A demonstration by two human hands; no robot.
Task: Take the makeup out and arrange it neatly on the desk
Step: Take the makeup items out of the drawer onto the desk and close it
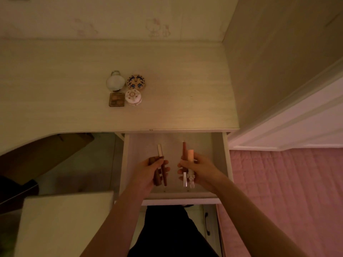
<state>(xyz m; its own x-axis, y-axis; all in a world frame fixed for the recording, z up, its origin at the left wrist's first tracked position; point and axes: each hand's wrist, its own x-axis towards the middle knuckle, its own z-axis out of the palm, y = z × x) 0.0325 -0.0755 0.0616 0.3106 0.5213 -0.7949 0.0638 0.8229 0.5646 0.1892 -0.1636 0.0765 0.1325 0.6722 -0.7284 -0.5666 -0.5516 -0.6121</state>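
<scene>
Makeup is split between both hands above the open drawer (pixel 126 164), which juts out from under the bench (pixel 176 75) front edge. Left hand (pixel 146 173) is curled round a small bundle: two brown tubes (pixel 160 176) lying along the palm and a pale flat stick (pixel 159 151) that points away towards the bench. Right hand (pixel 204 169) grips a second bundle, a long brown tube (pixel 184 150) beside a peach-capped tube (pixel 190 154), whose clear ends stick out below the fingers. The two hands are near each other but apart, both over the drawer's pale floor.

On the bench, well apart from the hands, four pieces sit in a tight two-by-two cluster: a white round compact (pixel 115 82) with a ring on top, a blue-patterned round compact (pixel 136 82) just beside it, a square brown compact (pixel 116 99) in front of the white one, and a white floral-lidded jar (pixel 133 97) beside that.

A tall side panel (pixel 278 62) walls the bench on the right, and a faint cartoon cat (pixel 157 27) marks the back wall. A pink quilted bed (pixel 278 191) lies right of the drawer. A cardboard box (pixel 46 151) sits under the bench on the left, with a white box top (pixel 61 223) nearer. Dark trousers (pixel 167 234) show between the forearms, beside a lower drawer handle (pixel 207 223)
</scene>
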